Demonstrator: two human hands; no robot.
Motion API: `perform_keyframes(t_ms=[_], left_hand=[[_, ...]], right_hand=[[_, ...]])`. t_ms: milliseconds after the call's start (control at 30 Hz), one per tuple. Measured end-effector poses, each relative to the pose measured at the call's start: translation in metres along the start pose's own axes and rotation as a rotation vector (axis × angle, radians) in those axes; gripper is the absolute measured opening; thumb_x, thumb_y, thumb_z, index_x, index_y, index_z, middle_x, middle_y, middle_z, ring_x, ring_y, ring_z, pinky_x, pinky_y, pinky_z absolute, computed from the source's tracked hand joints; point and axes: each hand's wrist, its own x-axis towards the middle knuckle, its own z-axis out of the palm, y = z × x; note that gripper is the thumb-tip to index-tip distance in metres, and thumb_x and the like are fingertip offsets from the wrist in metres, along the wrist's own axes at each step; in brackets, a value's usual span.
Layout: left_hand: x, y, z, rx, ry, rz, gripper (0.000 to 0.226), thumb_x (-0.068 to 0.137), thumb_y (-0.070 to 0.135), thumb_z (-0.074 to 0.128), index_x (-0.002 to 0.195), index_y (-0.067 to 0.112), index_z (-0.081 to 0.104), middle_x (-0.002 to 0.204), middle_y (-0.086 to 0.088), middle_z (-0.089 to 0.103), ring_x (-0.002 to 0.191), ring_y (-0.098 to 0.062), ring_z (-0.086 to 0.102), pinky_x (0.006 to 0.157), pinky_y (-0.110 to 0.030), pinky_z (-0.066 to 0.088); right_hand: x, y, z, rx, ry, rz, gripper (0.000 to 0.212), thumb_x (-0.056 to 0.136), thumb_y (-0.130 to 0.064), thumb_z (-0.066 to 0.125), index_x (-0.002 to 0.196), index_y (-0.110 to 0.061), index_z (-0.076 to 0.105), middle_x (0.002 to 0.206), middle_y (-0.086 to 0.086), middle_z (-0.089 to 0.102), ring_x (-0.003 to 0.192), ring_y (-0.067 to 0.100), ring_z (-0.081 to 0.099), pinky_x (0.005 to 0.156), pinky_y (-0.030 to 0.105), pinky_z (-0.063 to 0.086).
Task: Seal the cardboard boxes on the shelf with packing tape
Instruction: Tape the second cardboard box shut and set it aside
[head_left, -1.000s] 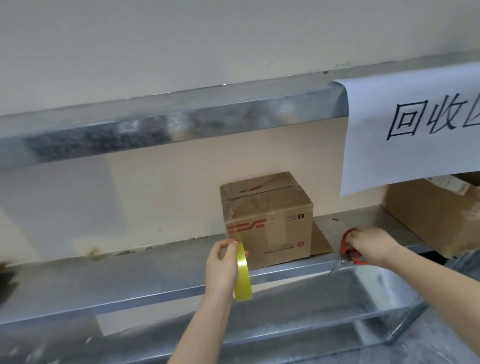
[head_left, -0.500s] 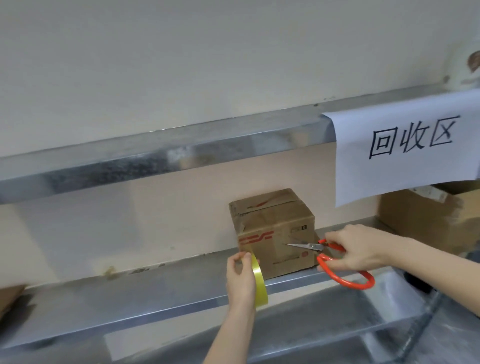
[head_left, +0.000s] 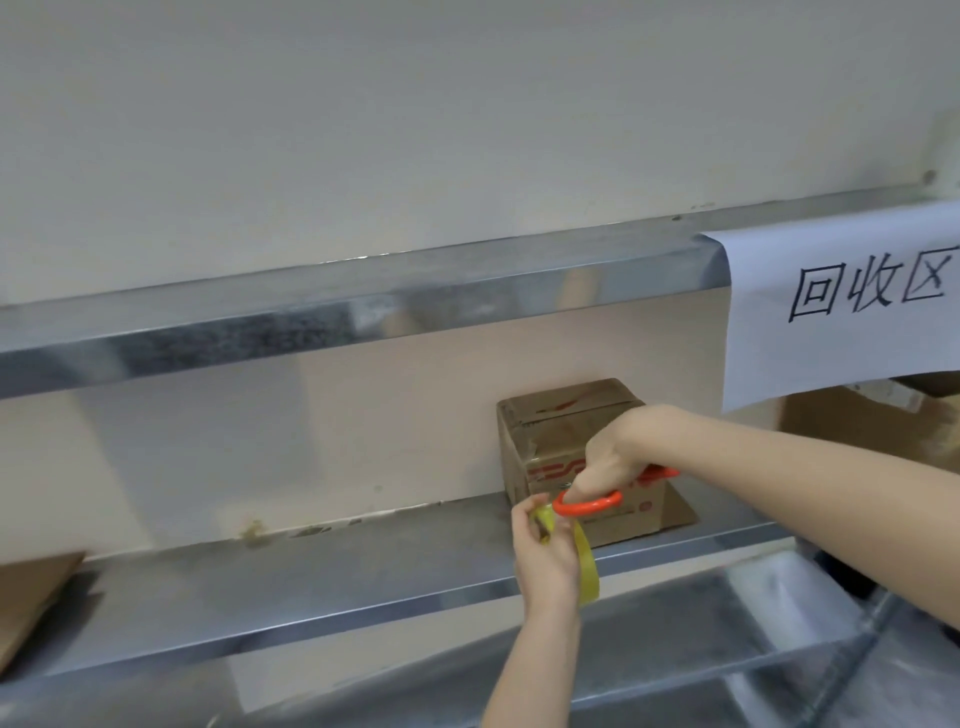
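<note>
A small brown cardboard box (head_left: 558, 415) with red print stands on the metal shelf (head_left: 311, 582), its top flaps closed. In front of it my left hand (head_left: 545, 556) holds a yellow roll of packing tape (head_left: 586, 564) upright at the shelf's front edge. My right hand (head_left: 618, 452) grips orange-handled scissors (head_left: 589, 504), held right above the tape roll and in front of the box. The scissor blades are hidden behind my hands.
A white paper sign (head_left: 841, 306) hangs from the upper shelf (head_left: 363, 306) at right. Behind it sits a larger cardboard box (head_left: 872, 421). Another piece of cardboard (head_left: 31, 592) lies at the far left. A lower shelf (head_left: 675, 623) runs below.
My right hand picked the scissors up from the shelf at right and carried them left to the tape roll. The left hand has kept hold of the roll by the box.
</note>
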Motion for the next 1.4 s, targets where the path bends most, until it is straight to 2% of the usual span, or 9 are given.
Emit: perform_keyframes(t_ms=[100,500,667,767,867,1067,1167,1300,1400], left_hand=[[-0.002,0.001,-0.001,-0.011,-0.016,-0.011,0.010,0.095,0.027,0.056,0.102,0.032,0.052,0.099,0.007,0.063,0.084,-0.004,0.056,0.067,-0.022,0.041],[-0.004,0.011,-0.005,-0.046,-0.087,-0.055,0.011,0.090,0.038,0.062,0.094,0.032,0.054,0.095,0.004,0.061,0.089,-0.014,0.055,0.073,-0.027,0.041],[-0.011,0.012,-0.012,-0.020,-0.145,-0.028,0.006,0.089,0.016,0.062,0.090,0.020,0.057,0.091,0.006,0.062,0.086,-0.012,0.058,0.072,-0.022,0.041],[-0.006,0.017,-0.027,-0.119,-0.051,0.009,0.011,0.086,0.007,0.064,0.083,0.016,0.058,0.091,-0.009,0.068,0.088,-0.027,0.064,0.079,-0.033,0.044],[0.003,0.026,-0.050,-0.206,0.109,0.020,0.012,0.090,0.010,0.059,0.081,0.016,0.055,0.088,-0.022,0.067,0.076,-0.025,0.058,0.075,-0.039,0.042],[0.029,0.044,-0.085,-0.231,0.290,0.072,0.007,0.093,0.022,0.054,0.087,0.026,0.055,0.107,-0.018,0.065,0.105,-0.035,0.059,0.093,-0.047,0.045],[0.039,0.053,-0.099,-0.235,0.313,0.146,0.009,0.095,0.019,0.053,0.090,0.026,0.054,0.105,-0.008,0.060,0.106,-0.029,0.056,0.097,-0.044,0.043],[0.062,0.059,-0.128,-0.175,0.307,0.209,0.008,0.095,0.018,0.055,0.103,0.019,0.057,0.106,-0.003,0.059,0.107,-0.025,0.054,0.094,-0.038,0.042],[0.083,0.065,-0.146,-0.118,0.256,0.213,0.016,0.090,0.016,0.059,0.096,0.031,0.058,0.109,-0.003,0.064,0.105,-0.023,0.058,0.090,-0.037,0.044]], right_hand=[[0.011,-0.006,-0.003,-0.028,-0.003,-0.004,0.047,0.078,-0.063,0.050,0.064,-0.020,0.040,0.067,0.002,0.042,0.054,0.021,0.034,0.054,0.027,0.031],[0.019,0.000,-0.016,-0.157,0.097,-0.059,0.066,0.074,-0.078,0.056,0.063,-0.013,0.052,0.064,0.003,0.053,0.060,0.021,0.050,0.063,0.028,0.044],[0.021,0.017,-0.007,-0.190,0.217,-0.044,0.066,0.076,-0.075,0.055,0.069,-0.010,0.052,0.071,0.001,0.053,0.077,0.024,0.056,0.074,0.030,0.046],[0.022,0.019,0.003,-0.153,0.152,-0.089,0.063,0.076,-0.075,0.056,0.074,-0.012,0.055,0.068,0.000,0.053,0.069,0.021,0.054,0.065,0.028,0.044],[0.026,0.014,0.015,-0.094,0.112,-0.150,0.058,0.072,-0.074,0.062,0.076,-0.017,0.055,0.067,-0.001,0.054,0.063,0.019,0.052,0.061,0.027,0.043],[0.042,-0.020,0.050,0.039,0.089,-0.330,0.026,0.087,-0.035,0.065,0.084,-0.010,0.058,0.078,0.003,0.058,0.069,0.020,0.054,0.063,0.028,0.046],[0.058,-0.048,0.066,0.074,0.144,-0.368,0.030,0.088,-0.035,0.066,0.085,-0.006,0.060,0.079,0.007,0.060,0.070,0.021,0.056,0.064,0.031,0.046],[0.087,-0.089,0.072,0.123,0.224,-0.355,0.042,0.087,-0.037,0.065,0.062,-0.009,0.047,0.061,0.005,0.049,0.057,0.024,0.050,0.049,0.028,0.040],[0.105,-0.116,0.066,0.109,0.274,-0.317,0.041,0.089,-0.032,0.061,0.060,-0.011,0.043,0.060,0.004,0.045,0.060,0.027,0.050,0.047,0.028,0.037]])
